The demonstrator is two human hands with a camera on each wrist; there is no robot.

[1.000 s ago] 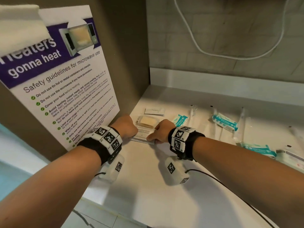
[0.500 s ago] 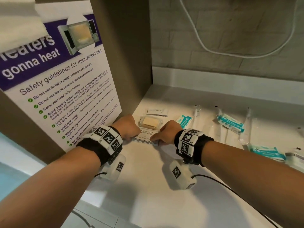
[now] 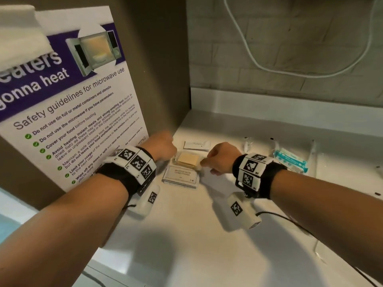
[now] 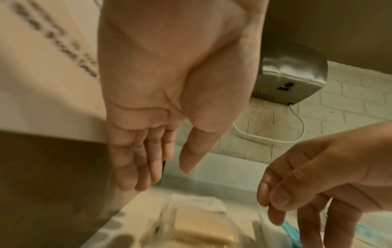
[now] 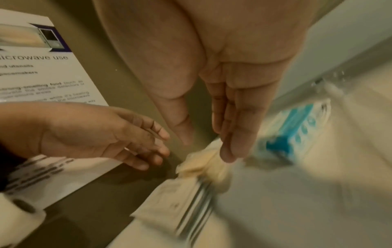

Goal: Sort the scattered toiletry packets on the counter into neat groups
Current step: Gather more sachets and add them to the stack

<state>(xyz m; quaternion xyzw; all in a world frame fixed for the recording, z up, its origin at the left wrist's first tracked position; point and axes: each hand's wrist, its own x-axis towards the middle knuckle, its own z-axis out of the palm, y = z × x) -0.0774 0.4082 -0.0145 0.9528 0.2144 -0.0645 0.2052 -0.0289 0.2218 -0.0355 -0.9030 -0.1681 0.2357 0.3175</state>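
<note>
A stack of white shampoo-with-conditioner packets (image 3: pixel 181 176) lies squared up near the wall panel, with nothing on it. Just behind it sits a clear-wrapped tan soap bar (image 3: pixel 186 160), and behind that a white toothpaste packet (image 3: pixel 196 146). My left hand (image 3: pixel 164 149) hovers at the soap's left side; in the left wrist view my left hand (image 4: pixel 161 176) has straight fingers and holds nothing. My right hand (image 3: pixel 217 160) is at the soap's right edge. In the right wrist view its straight fingertips (image 5: pixel 227 155) touch the soap wrapper (image 5: pixel 201 165), thumb apart.
A teal packet (image 3: pixel 290 160) and several clear-wrapped long items lie to the right on the white counter (image 3: pixel 207 235). A brown panel with a microwave safety poster (image 3: pixel 72 112) stands close on the left. A white cable (image 3: pixel 269 67) hangs on the brick back wall.
Both hands have left the shampoo stack, which they were pressing from either side, and moved a little back to the soap bar. The stack now lies uncovered.
</note>
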